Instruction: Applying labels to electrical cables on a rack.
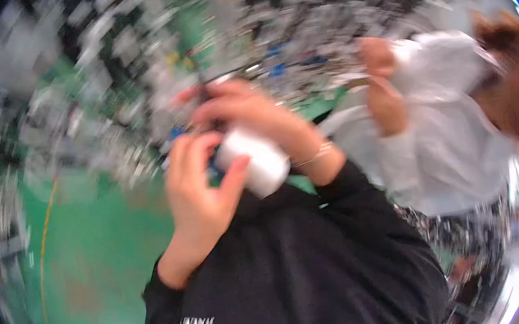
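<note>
Motion smears the whole picture. My left hand (197,192) is curled, its thumb against a white cylinder-shaped thing (258,164) held in front of my chest. What kind of thing the cylinder is, I cannot make out. Just above it my right hand (250,110) bends over the cylinder's far end, fingers closed about a thin dark piece (203,93). Whether that dark piece is joined to the cylinder is too blurred to tell. Both forearms are in black sleeves, and a thin bracelet (317,155) circles my right wrist.
Close on my right stands a person in a white garment (444,139), their hands (385,88) raised near my right arm. Ahead, blurred clutter (313,19) fills the work area. Green floor (108,245) with a yellow line (45,246) spreads to the left.
</note>
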`<action>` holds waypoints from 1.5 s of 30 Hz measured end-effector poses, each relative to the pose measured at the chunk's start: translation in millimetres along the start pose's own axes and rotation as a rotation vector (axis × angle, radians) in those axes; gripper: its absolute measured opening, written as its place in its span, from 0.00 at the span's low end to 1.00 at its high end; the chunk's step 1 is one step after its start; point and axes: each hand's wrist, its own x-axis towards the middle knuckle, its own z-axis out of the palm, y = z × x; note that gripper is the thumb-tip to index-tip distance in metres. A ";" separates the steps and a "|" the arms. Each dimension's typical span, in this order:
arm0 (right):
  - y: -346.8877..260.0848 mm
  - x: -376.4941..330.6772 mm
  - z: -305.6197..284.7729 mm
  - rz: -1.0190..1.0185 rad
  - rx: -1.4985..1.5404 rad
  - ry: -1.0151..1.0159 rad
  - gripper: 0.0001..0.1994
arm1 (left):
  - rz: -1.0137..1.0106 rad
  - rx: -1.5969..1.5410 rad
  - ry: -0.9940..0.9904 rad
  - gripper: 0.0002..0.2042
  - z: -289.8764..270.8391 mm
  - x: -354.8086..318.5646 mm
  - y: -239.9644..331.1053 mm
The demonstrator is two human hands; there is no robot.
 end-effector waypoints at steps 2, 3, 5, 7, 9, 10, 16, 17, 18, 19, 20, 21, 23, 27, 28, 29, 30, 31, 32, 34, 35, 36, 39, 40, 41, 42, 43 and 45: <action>2.5 0.6 -4.0 -0.058 -0.079 0.002 0.16 | 0.064 0.109 -0.001 0.14 14.4 9.8 2.6; 3.2 -0.4 -6.3 -0.131 -0.109 -0.005 0.16 | -0.154 0.026 -0.102 0.12 17.2 11.8 3.4; 0.1 -5.7 -14.1 -0.135 -0.192 0.027 0.16 | 0.029 -0.098 -0.173 0.11 16.8 14.0 0.1; -4.2 -9.1 -22.3 -0.150 -0.272 0.030 0.15 | -0.018 -0.374 -0.267 0.09 6.7 10.0 -7.4; -7.5 -11.0 -33.0 -0.222 -0.311 0.006 0.13 | -0.090 -0.562 -0.289 0.07 -6.8 6.2 -20.2; -11.9 -12.6 -39.1 -0.297 -0.320 -0.021 0.11 | -0.210 -0.713 -0.303 0.07 -15.8 3.9 -25.2; -13.5 -18.5 -52.1 -0.278 -0.433 0.009 0.10 | -0.350 -0.949 -0.282 0.13 -54.6 -9.2 -41.5; -11.3 -20.7 -53.2 -0.288 -0.416 -0.016 0.09 | -0.393 -0.870 -0.261 0.16 -62.1 -14.2 -41.0; -8.2 -20.6 -54.2 -0.284 -0.397 -0.040 0.09 | -0.436 -0.791 -0.243 0.18 -68.3 -19.0 -41.1; -3.8 -20.5 -55.2 -0.270 -0.332 -0.039 0.09 | -0.444 -0.700 -0.272 0.23 -75.1 -22.9 -42.6; 0.8 -19.6 -55.6 -0.251 -0.272 -0.038 0.09 | -0.460 -0.685 -0.267 0.23 -79.1 -25.2 -45.9; 5.8 -17.3 -56.9 -0.198 -0.144 -0.060 0.10 | -0.452 -0.640 -0.273 0.23 -80.7 -28.2 -50.1; 14.0 -10.2 -57.6 -0.163 0.095 -0.087 0.12 | -0.443 -0.536 -0.279 0.20 -78.1 -31.4 -60.8; 26.2 -4.9 -52.7 -0.146 0.253 -0.166 0.15 | -0.241 -0.371 -0.202 0.19 -46.8 -36.2 -77.2; 27.8 -4.2 -51.5 -0.196 0.225 -0.210 0.17 | -0.244 -0.372 -0.202 0.19 -39.0 -37.1 -78.8; 28.8 -5.2 -50.5 -0.183 0.224 -0.194 0.17 | -0.217 -0.254 -0.219 0.19 -31.2 -37.4 -79.4; 30.2 -5.4 -49.9 -0.182 0.237 -0.185 0.19 | -0.160 -0.132 -0.223 0.18 -25.2 -36.9 -80.1; 31.1 -5.3 -50.0 -0.182 0.247 -0.174 0.21 | -0.161 -0.144 -0.208 0.16 -17.4 -35.3 -80.0; 32.9 -4.4 -50.4 -0.181 0.221 -0.155 0.23 | -0.163 -0.149 -0.209 0.16 -13.8 -33.8 -80.6; 36.8 3.2 -53.1 -0.189 0.113 -0.131 0.27 | -0.163 -0.067 -0.195 0.15 -7.6 -30.6 -81.4; 39.0 8.8 -55.1 -0.204 0.094 -0.139 0.27 | -0.136 -0.028 -0.179 0.14 -5.6 -29.2 -82.3; 42.0 15.3 -56.8 -0.224 0.082 -0.100 0.27 | -0.135 -0.035 -0.178 0.14 -4.7 -28.5 -83.4; 51.6 33.9 -60.8 -0.276 0.095 0.036 0.25 | -0.085 0.011 -0.166 0.14 -5.0 -30.9 -87.9; 54.3 37.2 -62.1 -0.282 0.108 0.090 0.25 | -0.114 0.006 -0.171 0.14 -5.6 -32.6 -89.3; 56.9 37.7 -63.5 -0.218 0.179 0.141 0.25 | -0.131 -0.006 -0.176 0.14 -6.6 -34.4 -90.9; 59.4 38.2 -64.7 -0.249 0.229 0.093 0.25 | -0.146 0.006 -0.176 0.14 -7.7 -35.9 -92.4; 61.9 37.8 -65.7 -0.235 0.285 0.108 0.25 | -0.207 -0.030 -0.181 0.14 -9.1 -37.0 -93.7; 67.0 37.5 -68.1 -0.259 0.193 0.170 0.25 | -0.277 -0.063 -0.186 0.14 -10.8 -38.8 -95.1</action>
